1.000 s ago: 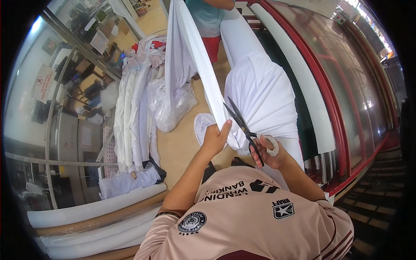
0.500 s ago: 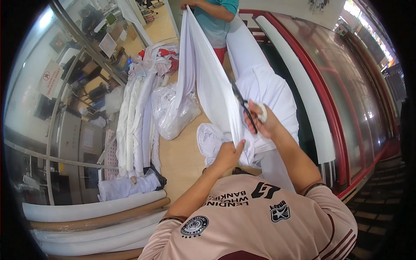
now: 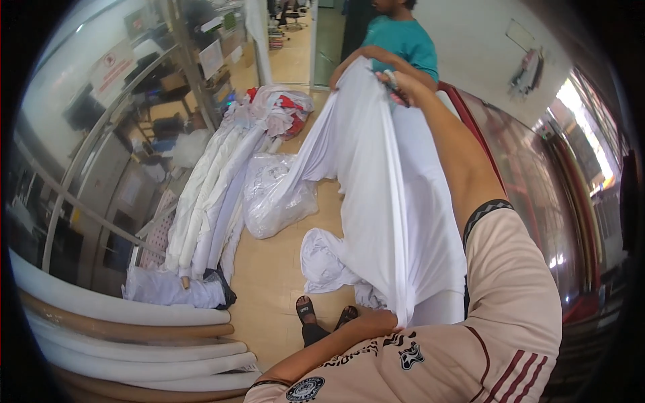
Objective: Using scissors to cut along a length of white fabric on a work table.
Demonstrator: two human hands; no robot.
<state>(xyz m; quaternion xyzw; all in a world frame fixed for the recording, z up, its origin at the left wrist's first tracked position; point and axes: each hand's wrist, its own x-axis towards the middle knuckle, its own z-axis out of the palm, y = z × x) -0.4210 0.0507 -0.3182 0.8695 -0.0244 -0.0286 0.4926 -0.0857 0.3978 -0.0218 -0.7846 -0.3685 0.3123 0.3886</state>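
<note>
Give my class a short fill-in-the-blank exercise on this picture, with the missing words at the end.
1. The left hand holds cloth whose colour is ____.
2. The hand nearer the co-worker is the person's own ____ one.
3. The clear plastic bag lies on the ____.

Missing words: white; right; floor.

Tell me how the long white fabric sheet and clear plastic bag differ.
The long white fabric sheet is held up in folds; the clear plastic bag lies on the tan floor. The sheet looks opaque and matte; the bag, see-through and shiny. The sheet is larger than the bag. Both are creased.
</note>
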